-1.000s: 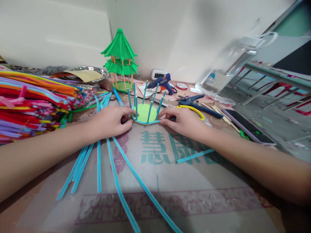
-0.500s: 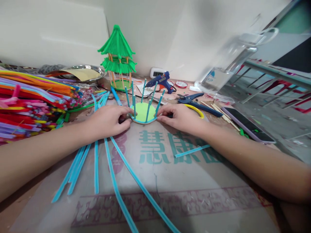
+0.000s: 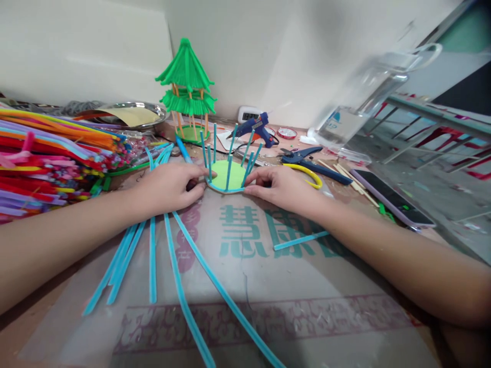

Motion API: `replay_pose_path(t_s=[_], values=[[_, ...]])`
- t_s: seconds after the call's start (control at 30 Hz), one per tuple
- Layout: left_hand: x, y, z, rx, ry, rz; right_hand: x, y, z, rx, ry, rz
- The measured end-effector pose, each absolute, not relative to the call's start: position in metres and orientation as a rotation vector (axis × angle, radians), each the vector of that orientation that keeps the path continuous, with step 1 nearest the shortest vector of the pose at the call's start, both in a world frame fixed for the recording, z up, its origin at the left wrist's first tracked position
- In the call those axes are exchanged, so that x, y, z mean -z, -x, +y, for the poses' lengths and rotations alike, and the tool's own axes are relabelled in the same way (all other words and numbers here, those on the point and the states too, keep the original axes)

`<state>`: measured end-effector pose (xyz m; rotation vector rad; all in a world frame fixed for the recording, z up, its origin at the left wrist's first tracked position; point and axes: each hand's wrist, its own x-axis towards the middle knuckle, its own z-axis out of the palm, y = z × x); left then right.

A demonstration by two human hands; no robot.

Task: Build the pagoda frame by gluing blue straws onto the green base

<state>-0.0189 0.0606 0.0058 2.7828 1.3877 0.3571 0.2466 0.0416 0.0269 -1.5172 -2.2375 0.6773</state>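
Yellow-green disc (image 3: 219, 174), ringed with upright blue posts (image 3: 228, 174), sits near the middle of my remote view on a printed plastic sheet (image 3: 314, 286), in front of a green pagoda model (image 3: 185, 69). I see the left hand (image 3: 172, 189) and right hand (image 3: 286, 189) at its opposite sides, thumbs and forefingers narrow, nipping the edge. Compared with half a second ago, the disc has turned slightly: its frontmost post stands further left. That brings another stretch of edge between the hands, where a thin blue strip (image 3: 226, 192) (chenille, by its look) hugs the front.
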Motion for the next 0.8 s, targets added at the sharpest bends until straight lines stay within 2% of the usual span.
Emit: replay_pose_path(t_s=[0.2, 0.37, 0.8], values=[[-0.016, 0.016, 0.040, -0.429, -2.934, 1.642, -0.023, -0.247, 0.043, -0.685, 1.496, -2.235], [-0.014, 0.010, 0.029, -0.468, -3.015, 1.455, -0.025, -0.246, 0.041, -0.708, 1.480, -2.229], [-0.005, 0.000, 0.039, -0.458, -2.882, 1.367, -0.024, -0.246, 0.043, -0.716, 1.484, -2.240]])
